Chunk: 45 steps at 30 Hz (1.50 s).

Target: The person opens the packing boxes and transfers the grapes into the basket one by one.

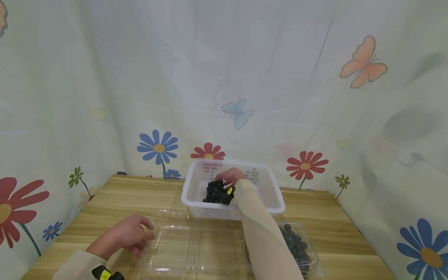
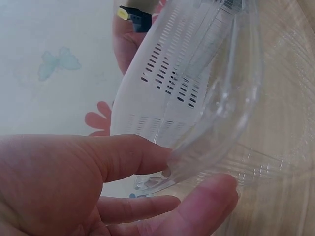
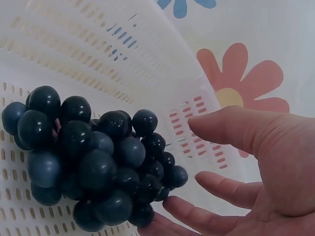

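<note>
A bunch of dark grapes lies inside a white perforated plastic basket at the back of the table. Reaching into it, my right hand is beside the bunch. In the right wrist view, thumb and fingers are spread apart, and the lower fingertips meet the edge of the grapes. A clear plastic clamshell box lies unfolded in front of the basket. My left hand is at its left edge, fingers loosely bent; contact between thumb and plastic is unclear.
Another clear box with dark grapes stands at the front right, partly hidden by my right forearm. A wood-grain table carries everything. Behind and at the sides hangs a curtain printed with flowers and butterflies.
</note>
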### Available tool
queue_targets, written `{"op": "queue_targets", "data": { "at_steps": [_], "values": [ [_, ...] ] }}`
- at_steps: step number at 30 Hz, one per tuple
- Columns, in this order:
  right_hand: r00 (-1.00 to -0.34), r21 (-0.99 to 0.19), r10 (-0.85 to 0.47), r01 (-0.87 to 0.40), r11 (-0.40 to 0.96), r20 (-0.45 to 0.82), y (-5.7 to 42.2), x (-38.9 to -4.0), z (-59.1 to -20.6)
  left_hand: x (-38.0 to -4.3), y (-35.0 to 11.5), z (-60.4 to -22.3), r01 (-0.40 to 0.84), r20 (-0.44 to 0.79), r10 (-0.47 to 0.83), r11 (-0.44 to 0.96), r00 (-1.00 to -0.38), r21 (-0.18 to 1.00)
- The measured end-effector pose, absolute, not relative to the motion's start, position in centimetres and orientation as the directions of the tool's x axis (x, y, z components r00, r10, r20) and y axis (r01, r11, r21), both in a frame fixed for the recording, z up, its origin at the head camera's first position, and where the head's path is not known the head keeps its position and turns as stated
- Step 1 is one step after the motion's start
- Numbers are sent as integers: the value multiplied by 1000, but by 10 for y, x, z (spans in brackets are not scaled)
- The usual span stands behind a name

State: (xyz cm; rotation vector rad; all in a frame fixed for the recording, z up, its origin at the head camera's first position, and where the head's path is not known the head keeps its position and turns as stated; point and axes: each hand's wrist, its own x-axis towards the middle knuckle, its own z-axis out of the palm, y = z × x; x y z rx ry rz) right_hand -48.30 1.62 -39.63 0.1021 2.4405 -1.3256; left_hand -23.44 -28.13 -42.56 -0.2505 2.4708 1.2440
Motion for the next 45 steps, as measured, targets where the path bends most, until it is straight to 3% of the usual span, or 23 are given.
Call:
{"op": "queue_targets", "data": {
  "at_steps": [19, 29, 38, 45],
  "values": [
    [-935, -799, -64, 260, 543, -348, 29, -468, -388, -234, -281, -424, -291, -354, -5, 580, -935, 761],
    [-939, -808, -128, 199, 555, -320, 35, -470, -382, -233, -281, -424, -284, -346, -5, 583, -938, 761],
    [-947, -866, -210, 113, 487, -242, 44, -452, -366, -237, -283, -410, -265, -345, -44, 730, -938, 630],
    [-946, -886, -266, 45, 462, -186, 52, -445, -351, -236, -279, -391, -152, -214, -48, 850, -976, 504]
  ]
}}
